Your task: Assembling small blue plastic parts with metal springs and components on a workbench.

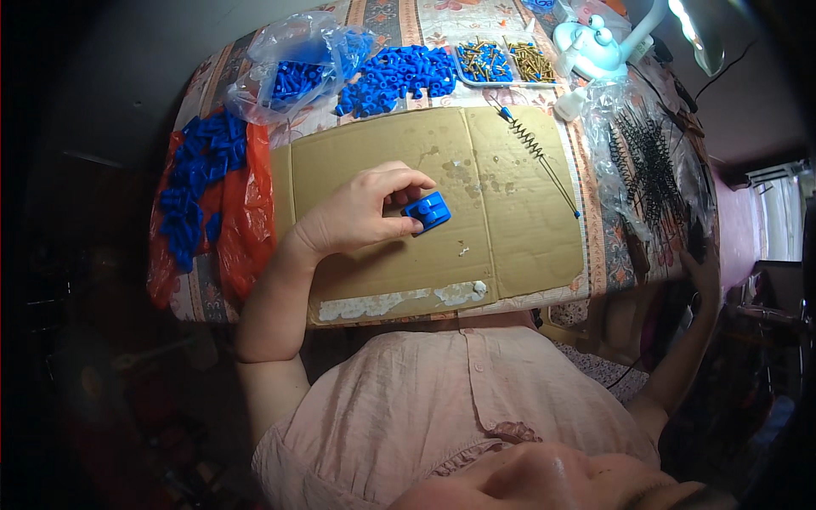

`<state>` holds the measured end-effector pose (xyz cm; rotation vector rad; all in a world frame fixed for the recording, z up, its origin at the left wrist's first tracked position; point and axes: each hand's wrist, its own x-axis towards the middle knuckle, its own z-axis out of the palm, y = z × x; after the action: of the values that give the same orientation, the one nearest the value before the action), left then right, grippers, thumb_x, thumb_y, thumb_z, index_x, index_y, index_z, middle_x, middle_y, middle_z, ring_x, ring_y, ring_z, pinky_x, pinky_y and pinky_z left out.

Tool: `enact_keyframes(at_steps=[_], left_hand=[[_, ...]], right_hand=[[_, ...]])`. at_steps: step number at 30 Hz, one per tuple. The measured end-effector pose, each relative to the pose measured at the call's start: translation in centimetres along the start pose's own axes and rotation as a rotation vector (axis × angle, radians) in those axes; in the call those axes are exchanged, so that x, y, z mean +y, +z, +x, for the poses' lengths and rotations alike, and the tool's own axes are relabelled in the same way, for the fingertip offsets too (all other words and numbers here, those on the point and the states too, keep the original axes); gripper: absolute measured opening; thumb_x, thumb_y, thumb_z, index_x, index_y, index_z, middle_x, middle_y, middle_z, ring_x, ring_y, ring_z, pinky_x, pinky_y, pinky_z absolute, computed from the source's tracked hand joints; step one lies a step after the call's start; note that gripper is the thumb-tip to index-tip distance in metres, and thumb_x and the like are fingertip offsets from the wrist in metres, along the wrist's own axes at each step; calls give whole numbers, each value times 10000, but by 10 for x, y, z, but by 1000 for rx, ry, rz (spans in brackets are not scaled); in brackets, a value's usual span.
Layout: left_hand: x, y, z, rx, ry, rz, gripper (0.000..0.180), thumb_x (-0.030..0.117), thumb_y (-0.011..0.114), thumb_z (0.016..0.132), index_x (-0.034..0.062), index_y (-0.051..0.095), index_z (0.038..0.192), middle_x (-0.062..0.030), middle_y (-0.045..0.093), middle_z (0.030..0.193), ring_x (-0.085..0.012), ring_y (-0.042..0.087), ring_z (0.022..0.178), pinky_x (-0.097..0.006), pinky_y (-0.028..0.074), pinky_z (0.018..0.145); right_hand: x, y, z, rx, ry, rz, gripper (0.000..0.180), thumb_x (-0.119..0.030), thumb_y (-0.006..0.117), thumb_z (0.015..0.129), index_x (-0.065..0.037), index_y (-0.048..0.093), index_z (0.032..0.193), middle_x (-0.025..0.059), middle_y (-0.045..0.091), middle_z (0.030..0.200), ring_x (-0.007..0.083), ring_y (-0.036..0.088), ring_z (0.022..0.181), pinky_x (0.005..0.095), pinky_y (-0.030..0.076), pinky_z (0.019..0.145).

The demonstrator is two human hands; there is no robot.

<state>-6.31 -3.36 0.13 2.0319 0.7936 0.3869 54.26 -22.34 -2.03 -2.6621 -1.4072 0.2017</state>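
Note:
My left hand (374, 204) is closed on a small blue plastic block (427, 212) with a round raised knob, pinched between thumb and fingers. The block rests on or just above a brown cardboard sheet (382, 153); I cannot tell which. On the sheet's right part lies a dark wire with a coiled spring section (527, 140), with a blue cone (506, 112) near its far end and a small blue tip at its near end. My right hand (700, 270) is at the table's right edge, beside a bundle of black coiled wires (643, 161). Its fingers are dim and hard to make out.
A red plastic bag (246, 242) with blue blocks lies at left. Farther back are a clear bag (255, 89) of blue parts, a heap of blue cones (399, 78) and a divided tray (507, 83) of brass-coloured pieces. A white lamp (591, 51) stands back right.

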Motion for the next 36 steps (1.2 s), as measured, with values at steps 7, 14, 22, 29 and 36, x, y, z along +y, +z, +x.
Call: enact_keyframes(at_steps=[7,14,22,29,36], left_hand=[[7,3,4,-10,5,12,383,98,719,767,40,608,1129,-64,599,986,-157,607,862,-291,497,766],[9,3,1,13,-46,-3,337,85,698,788,25,609,1108,-70,592,940,-160,597,844,-287,500,758],[4,3,3,5,-2,34,340,64,689,795,35,615,1125,-45,593,945,-131,582,822,-260,463,688],[8,4,7,-1,-41,53,355,47,682,788,30,607,1134,-50,592,972,-136,587,839,-253,465,709],[9,5,6,0,-39,17,356,42,675,793,19,602,1140,-55,596,988,-137,588,865,-257,468,729]], right_hand=[[46,17,20,103,-50,168,830,-317,765,728,69,410,1371,259,522,1314,328,519,1219,386,400,1023],[15,2,14,108,64,127,759,-319,789,672,50,503,1270,226,600,1199,320,595,1097,394,458,938],[31,5,12,143,174,117,852,-399,833,597,59,492,1230,253,543,1214,360,552,1126,428,456,935],[23,-1,8,160,189,64,936,-392,840,577,6,432,1320,260,521,1245,369,548,1146,419,450,967],[19,-2,3,192,172,39,938,-383,834,570,5,436,1325,259,522,1245,377,545,1151,429,449,969]])
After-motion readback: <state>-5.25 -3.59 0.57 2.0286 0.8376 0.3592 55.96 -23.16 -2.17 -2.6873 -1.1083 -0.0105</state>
